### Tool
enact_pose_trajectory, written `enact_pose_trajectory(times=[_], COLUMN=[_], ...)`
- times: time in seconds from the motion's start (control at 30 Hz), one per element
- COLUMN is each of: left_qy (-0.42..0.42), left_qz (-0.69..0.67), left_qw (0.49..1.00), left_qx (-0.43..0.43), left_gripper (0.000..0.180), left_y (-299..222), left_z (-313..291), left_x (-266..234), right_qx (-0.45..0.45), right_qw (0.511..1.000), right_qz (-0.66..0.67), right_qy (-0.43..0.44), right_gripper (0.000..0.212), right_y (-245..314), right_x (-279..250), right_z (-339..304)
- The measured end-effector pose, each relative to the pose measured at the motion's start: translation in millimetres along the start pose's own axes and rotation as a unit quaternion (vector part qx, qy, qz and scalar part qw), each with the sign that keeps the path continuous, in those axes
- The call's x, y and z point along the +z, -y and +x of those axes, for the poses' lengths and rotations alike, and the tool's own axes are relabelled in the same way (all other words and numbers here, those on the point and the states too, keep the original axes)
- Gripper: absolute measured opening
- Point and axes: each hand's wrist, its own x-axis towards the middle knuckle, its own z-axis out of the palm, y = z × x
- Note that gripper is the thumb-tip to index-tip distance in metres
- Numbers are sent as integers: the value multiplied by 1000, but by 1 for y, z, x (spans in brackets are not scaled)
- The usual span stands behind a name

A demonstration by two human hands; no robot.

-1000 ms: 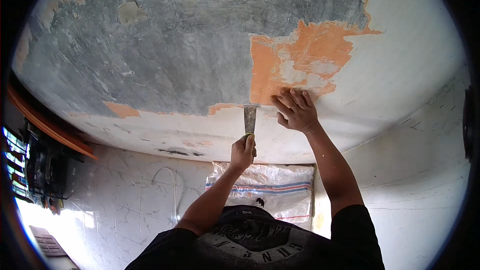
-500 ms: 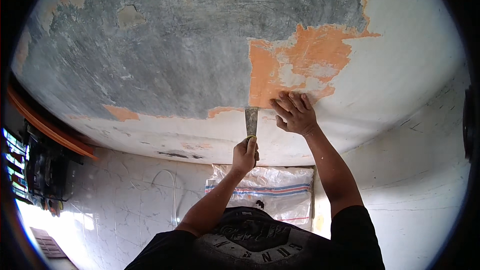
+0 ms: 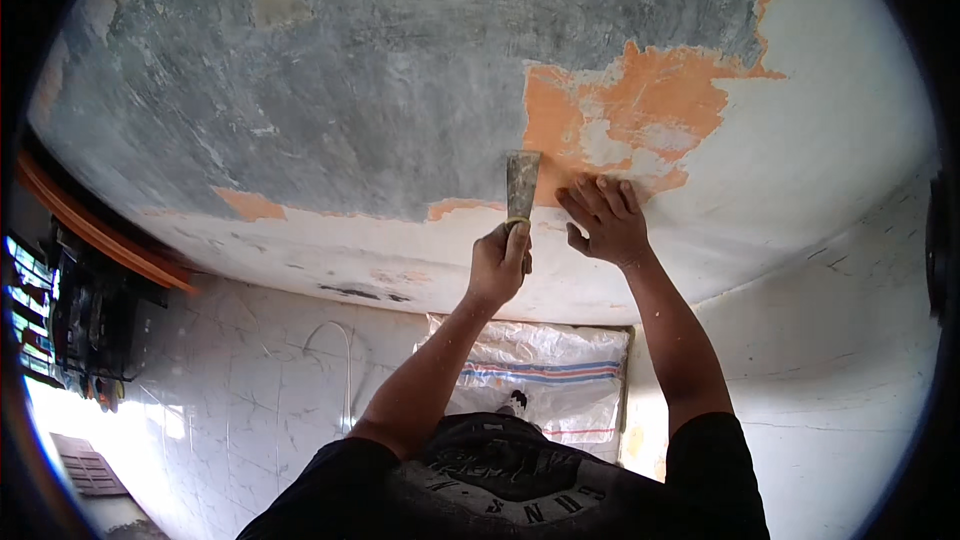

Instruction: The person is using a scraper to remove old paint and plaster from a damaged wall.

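My left hand [image 3: 500, 266] is wrapped round the handle of a scraper [image 3: 521, 188], a flat metal blade pointing up and away from me. The blade's tip lies at the border between bare grey plaster [image 3: 400, 110] and a patch of orange paint [image 3: 555, 115]. To its right, my right hand [image 3: 611, 223] rests against the wall surface with fingers spread, holding nothing. Its fingertips overlap the lower edge of the orange patch, where off-white coating [image 3: 720, 170] begins. A thin orange strip [image 3: 460, 208] runs left below the grey area.
A whitish plastic sack [image 3: 540, 370] with blue and red stripes hangs below my arms. Marbled tiles [image 3: 240, 370] and a looped pale cable [image 3: 347, 360] are at lower left. An orange-brown rail [image 3: 100, 225] and dark hanging items [image 3: 95, 315] stand at the far left.
The scraper has moved up along the orange patch's left edge with my left hand. My right hand stays against the wall. The whole view has shifted slightly.
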Motion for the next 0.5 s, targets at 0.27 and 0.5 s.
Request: enact_pose_trajectory(times=[0.27,0.5], left_qy=[-20,18], left_qz=[37,53], left_qw=[997,998], left_qx=[-69,-4], left_gripper=[38,41], left_y=[66,-15], left_z=[-36,-9], left_x=[-24,-4], right_qx=[-6,-6], right_qw=[1000,999], right_qz=[-26,-37], right_qy=[-4,-14], right_gripper=[58,57], right_y=[2,2], right_x=[1,1], right_z=[2,2])
